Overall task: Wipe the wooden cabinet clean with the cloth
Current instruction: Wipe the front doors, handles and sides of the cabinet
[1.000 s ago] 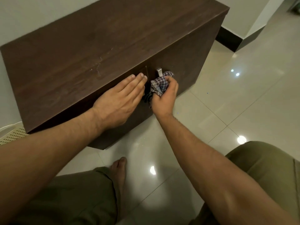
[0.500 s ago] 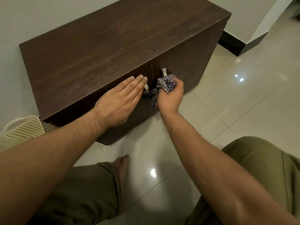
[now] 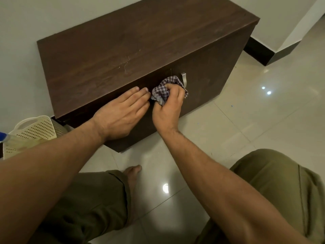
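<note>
A low dark brown wooden cabinet [image 3: 133, 44] stands on the floor against a white wall, with pale scuff marks on its top. My right hand [image 3: 167, 110] grips a bunched checked cloth [image 3: 162, 91] and presses it against the cabinet's front, near the seam between the two doors. A metal handle [image 3: 184, 79] shows just right of the cloth; the left door's handle is hidden. My left hand [image 3: 121, 111] lies flat on the left door with its fingers together, fingertips touching the top front edge, beside the cloth.
A cream perforated plastic basket [image 3: 33, 131] sits on the floor at the cabinet's left end. Glossy beige tiles [image 3: 263, 120] stretch to the right. My bare foot [image 3: 131, 173] and olive-trousered knees are below. A black skirting [image 3: 258, 51] lines the wall behind the cabinet's right end.
My right hand slid the cloth left along the front, off the right handle and onto the door seam. The view shifted, bringing the basket into sight. My left hand stayed flat on the door.
</note>
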